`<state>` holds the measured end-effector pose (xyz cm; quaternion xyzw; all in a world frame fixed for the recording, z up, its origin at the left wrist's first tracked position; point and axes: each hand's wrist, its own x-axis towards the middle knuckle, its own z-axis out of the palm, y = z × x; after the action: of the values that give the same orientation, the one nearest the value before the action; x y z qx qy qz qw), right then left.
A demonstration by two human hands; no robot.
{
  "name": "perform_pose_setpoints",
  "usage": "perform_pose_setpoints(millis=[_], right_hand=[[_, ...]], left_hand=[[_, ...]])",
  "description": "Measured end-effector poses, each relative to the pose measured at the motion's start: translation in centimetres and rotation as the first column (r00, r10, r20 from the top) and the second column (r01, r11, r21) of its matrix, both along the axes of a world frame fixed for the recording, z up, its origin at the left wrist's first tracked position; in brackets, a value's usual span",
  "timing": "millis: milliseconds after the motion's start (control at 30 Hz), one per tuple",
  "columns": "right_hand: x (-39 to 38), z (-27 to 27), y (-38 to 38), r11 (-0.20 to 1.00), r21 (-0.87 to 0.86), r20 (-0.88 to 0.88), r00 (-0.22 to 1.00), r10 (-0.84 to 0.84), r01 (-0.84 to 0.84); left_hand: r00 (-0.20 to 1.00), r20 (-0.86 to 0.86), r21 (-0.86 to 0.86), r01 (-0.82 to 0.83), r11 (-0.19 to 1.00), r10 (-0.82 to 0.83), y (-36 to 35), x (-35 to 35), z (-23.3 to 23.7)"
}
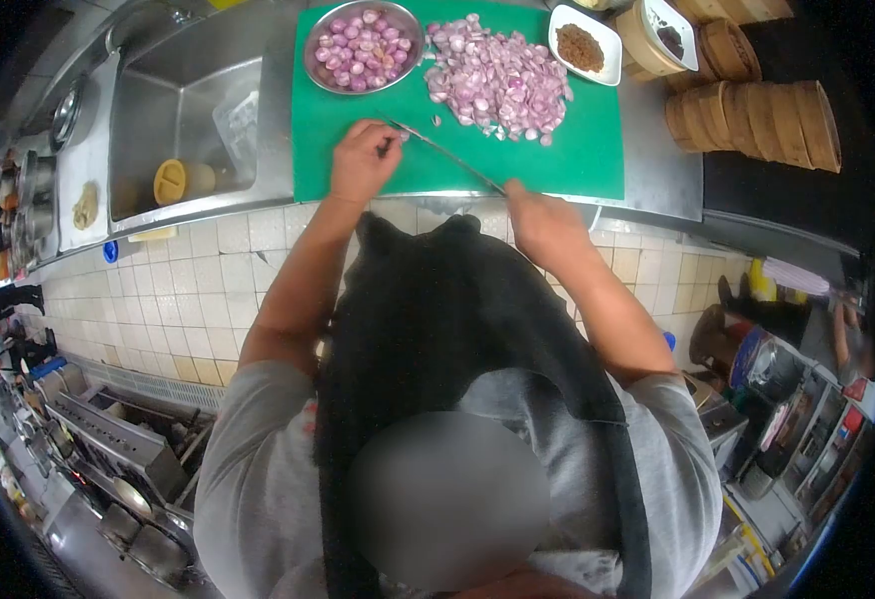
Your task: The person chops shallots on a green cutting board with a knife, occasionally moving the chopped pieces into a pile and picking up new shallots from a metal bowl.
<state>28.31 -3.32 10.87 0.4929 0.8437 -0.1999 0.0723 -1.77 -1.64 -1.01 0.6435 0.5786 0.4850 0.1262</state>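
Note:
My right hand (547,228) is closed around the handle of a knife (447,154), whose blade slants up and left over the green cutting board (358,170). Near the blade's tip, the fingers of my left hand (368,158) are pinched together on a small shallot (403,135), only partly showing. Beyond my left hand stands a metal bowl (310,62) of whole peeled shallots (363,48). To its right, a broad pile of sliced shallots (497,80) covers the board. One loose piece (437,120) lies between pile and knife.
A white dish of brown crumbly food (579,47) sits at the board's far right corner. Bamboo steamers (757,120) are stacked further right. At left is a metal sink (183,110) holding a yellow-lidded container (183,182). Another person (847,329) is partly visible at far right.

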Motion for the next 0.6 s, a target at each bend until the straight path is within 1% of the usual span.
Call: perform_pose_setpoints(millis=[67, 167, 267, 367, 467, 567, 600], right_hand=[[-0.2, 0.0, -0.1, 1.000, -0.018, 0.033, 0.999, 0.000, 0.000], [0.2, -4.1, 0.0, 0.991, 0.128, -0.116, 0.992, 0.051, -0.036], [-0.6, -3.8, 0.8, 0.995, 0.080, -0.049, 0.997, 0.060, -0.056], [-0.7, -1.4, 0.6, 0.998, 0.046, -0.077, 0.996, 0.053, -0.050], [-0.2, -1.9, 0.0, 0.995, 0.084, -0.130, 0.990, 0.061, -0.050], [-0.8, -4.6, 0.5, 1.000, 0.016, -0.078, 0.997, 0.014, -0.013], [-1.2, -3.9, 0.6, 1.000, 0.005, -0.061, 0.998, 0.026, -0.025]], left_hand=[[1.000, 0.000, 0.000, 0.002, 1.000, -0.002, 0.0, 0.0, 0.2], [1.000, -0.009, -0.009, -0.006, 1.000, 0.006, 0.1, 0.0, 0.0], [1.000, -0.002, 0.011, -0.006, 1.000, 0.006, 0.1, -0.1, -0.3], [1.000, 0.002, -0.003, -0.012, 1.000, 0.012, -0.1, -0.1, 0.0], [1.000, -0.003, -0.002, -0.019, 1.000, 0.019, -0.1, 0.0, -0.1], [1.000, -0.001, 0.013, -0.012, 1.000, 0.012, 0.0, 0.0, -0.1], [1.000, 0.001, 0.018, -0.009, 1.000, 0.009, 0.0, 0.0, 0.0]])
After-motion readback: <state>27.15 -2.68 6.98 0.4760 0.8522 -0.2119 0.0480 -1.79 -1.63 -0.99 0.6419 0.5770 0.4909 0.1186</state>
